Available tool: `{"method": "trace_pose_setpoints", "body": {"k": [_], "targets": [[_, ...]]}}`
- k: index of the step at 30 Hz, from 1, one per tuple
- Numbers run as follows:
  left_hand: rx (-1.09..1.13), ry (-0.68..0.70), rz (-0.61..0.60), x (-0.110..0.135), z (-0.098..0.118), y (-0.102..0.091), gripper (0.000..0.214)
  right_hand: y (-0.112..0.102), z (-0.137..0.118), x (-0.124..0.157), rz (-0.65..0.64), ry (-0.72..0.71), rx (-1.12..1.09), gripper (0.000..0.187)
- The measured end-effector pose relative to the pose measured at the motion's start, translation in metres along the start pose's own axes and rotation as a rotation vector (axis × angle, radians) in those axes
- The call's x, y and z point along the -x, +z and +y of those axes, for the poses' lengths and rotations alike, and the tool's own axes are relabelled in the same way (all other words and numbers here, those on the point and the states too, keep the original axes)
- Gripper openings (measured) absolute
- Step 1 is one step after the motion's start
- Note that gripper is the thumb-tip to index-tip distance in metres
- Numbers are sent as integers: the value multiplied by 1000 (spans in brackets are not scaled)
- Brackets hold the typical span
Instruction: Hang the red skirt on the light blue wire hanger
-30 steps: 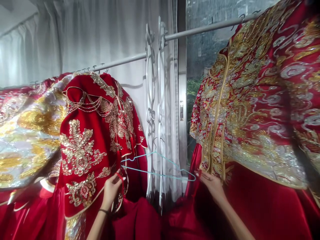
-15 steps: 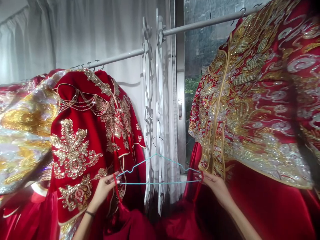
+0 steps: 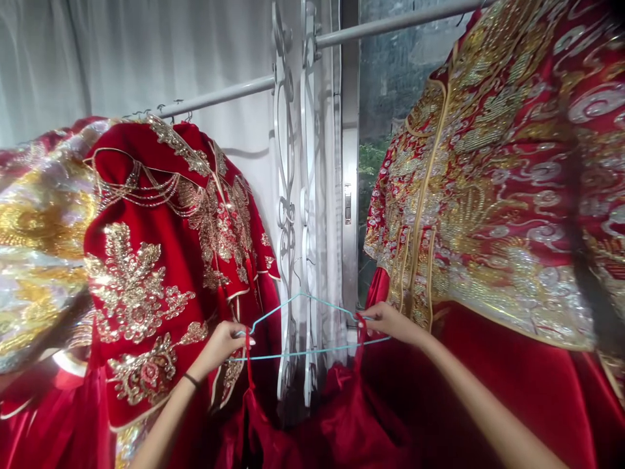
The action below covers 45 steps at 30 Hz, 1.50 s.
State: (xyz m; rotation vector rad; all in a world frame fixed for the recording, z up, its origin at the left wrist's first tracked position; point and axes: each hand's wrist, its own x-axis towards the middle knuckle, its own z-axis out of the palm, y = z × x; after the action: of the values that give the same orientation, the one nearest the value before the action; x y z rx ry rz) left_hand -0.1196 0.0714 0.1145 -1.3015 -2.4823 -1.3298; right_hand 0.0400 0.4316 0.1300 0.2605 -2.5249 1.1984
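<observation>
Straps (image 3: 249,365) of our red dress (image 3: 273,443) look looped over both sides of the blue hanger (image 3: 301,354), so that part seems done. Our left hand (image 3: 227,342) and right hand (image 3: 390,320) each pinch one end. The dress hangs low, near us. The hook (image 3: 299,281) is not on a bar (image 3: 400,25) yet.

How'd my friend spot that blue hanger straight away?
Find the two white posts in the middle. Low in front, the hanger spans the left hand and right hand. Its thin, pale-blue frame stands out from the red clothes.
</observation>
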Motion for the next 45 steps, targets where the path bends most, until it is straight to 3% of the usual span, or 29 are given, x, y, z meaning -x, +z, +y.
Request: {"method": "trace_pose_setpoints", "body": {"k": [3, 6, 9, 11, 12, 13, 15, 18, 21, 25, 29, 32, 37, 41, 45], "targets": [[-118, -18, -6, 3, -6, -3, 26, 3, 10, -3, -57, -46, 148, 40], [-276, -49, 8, 11, -3, -8, 22, 5, 21, 0, 59, -37, 390, 41], [-433, 0, 268, 31, 8, -3, 25, 9, 19, 8, 217, -57, 620, 22], [-485, 8, 439, 55, 14, 11, 29, 17, 7, 12, 362, -114, 744, 25], [-480, -22, 446, 70, 16, 21, 27, 22, -2, 13, 430, -150, 784, 29], [-447, -68, 395, 85, 17, 33, 26, 30, -13, 13, 480, -189, 805, 31], [-297, -175, 147, 116, 14, 57, 28, 48, -39, 8, 514, -274, 793, 29], [-76, -336, -208, 155, 3, 79, 35, 83, -78, -9, 431, -410, 713, 25], [-14, -449, -306, 177, -1, 75, 37, 119, -106, -32, 281, -528, 663, 26], [-91, -415, -229, 184, 12, 49, 29, 157, -118, -56, 115, -557, 666, 25], [-358, -244, -56, 177, 28, 34, 28, 180, -113, -68, 98, -519, 702, 12], [-507, -211, 99, 173, 24, 37, 27, 187, -106, -72, 138, -539, 697, 9], [-537, -193, 418, 177, -4, 52, 25, 188, -99, -75, 152, -536, 666, 4], [-368, -331, 471, 174, -18, 67, 33, 187, -98, -75, 154, -524, 632, 4], [188, -417, 534, 157, -29, 80, 54, 186, -99, -72, 158, -526, 608, 4]]}}
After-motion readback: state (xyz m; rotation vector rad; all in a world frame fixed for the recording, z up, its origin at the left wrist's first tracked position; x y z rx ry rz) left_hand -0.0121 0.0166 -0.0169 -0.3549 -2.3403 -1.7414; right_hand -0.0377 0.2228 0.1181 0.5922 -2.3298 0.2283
